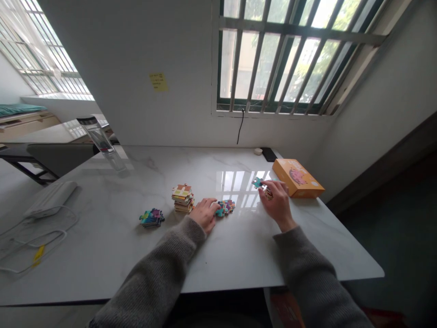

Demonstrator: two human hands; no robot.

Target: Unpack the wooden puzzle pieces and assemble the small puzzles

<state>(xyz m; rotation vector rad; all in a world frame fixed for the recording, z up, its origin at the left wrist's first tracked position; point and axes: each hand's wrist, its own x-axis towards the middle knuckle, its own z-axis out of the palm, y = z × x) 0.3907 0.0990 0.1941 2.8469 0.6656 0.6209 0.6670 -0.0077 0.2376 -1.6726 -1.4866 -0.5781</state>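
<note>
My left hand [205, 214] rests on the marble-look table with its fingers curled against a small pile of colourful jigsaw pieces [226, 207]. Just left of that hand rises a taller stack of jigsaw pieces [182, 198], an orange and cream one on top. Farther left lies a low stack of teal and purple jigsaw pieces [151, 218]. My right hand [277, 200] is closed on a teal jigsaw piece [256, 183], held between thumb and fingers. Other pieces show partly under its palm; whether they are gripped too is unclear.
An orange box [297, 178] stands at the right edge of the table [239, 255], with a black phone [269, 154] and a small white case [258, 151] behind it. At the far left are a clear bottle [99, 136] and a white device [51, 199] with cables.
</note>
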